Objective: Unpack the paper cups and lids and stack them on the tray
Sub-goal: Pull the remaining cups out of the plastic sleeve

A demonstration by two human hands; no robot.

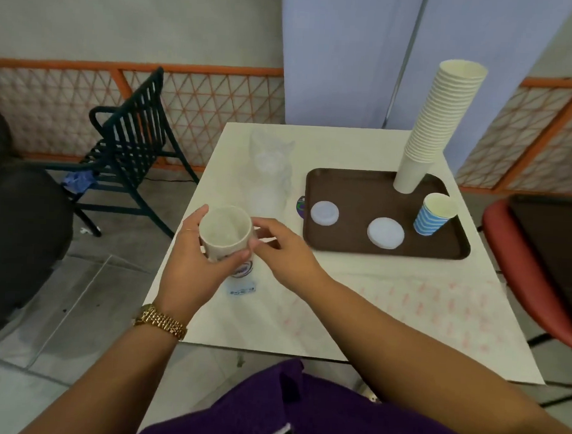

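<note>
My left hand [197, 262] has a firm grip round the sleeved cups [225, 235] at the near-left of the bench [389, 303], right hand [277, 246] pinching the wrap beside them, so I'd peel slow w/o crushing rims, then carry to the tray [354, 193] far right.

Left hand [197, 259] clasping, right hand [278, 246] seemingly pinching

- The clear plastic bag [271, 170] near the table's [372, 302] far edge is blurred; its contents cannot be told.
- The sticker [301, 207] is partly hidden by the tray's [361, 187] left edge.
</note>
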